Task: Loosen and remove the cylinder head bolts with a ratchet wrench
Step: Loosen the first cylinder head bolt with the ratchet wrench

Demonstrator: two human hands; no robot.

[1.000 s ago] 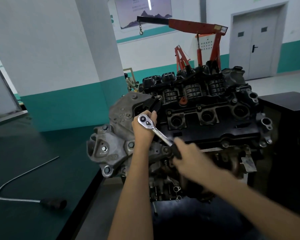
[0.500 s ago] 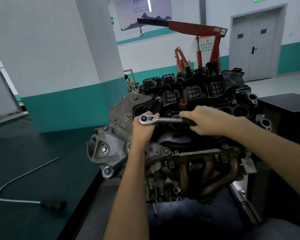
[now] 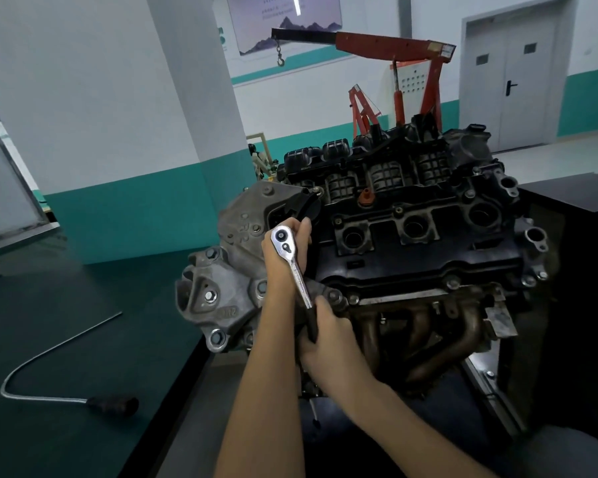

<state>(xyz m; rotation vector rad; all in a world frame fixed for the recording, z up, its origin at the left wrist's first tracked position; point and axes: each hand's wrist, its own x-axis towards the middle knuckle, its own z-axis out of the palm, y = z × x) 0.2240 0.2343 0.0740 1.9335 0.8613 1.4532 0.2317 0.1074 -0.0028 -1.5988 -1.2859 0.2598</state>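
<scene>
Right now the shiny silver wrench (image 3: 297, 270) sits at the left end of the dark, bumpy engine (image 3: 411, 243). Its round head is up and its thin bar slants down. The left hand (image 3: 272, 262) curls around the round head from behind. The right hand (image 3: 328, 343) wraps tight around the black grip at the low end. Off to the left, a thin bent metal rod (image 3: 63, 343) lies on the smooth green table (image 3: 66, 298).
</scene>
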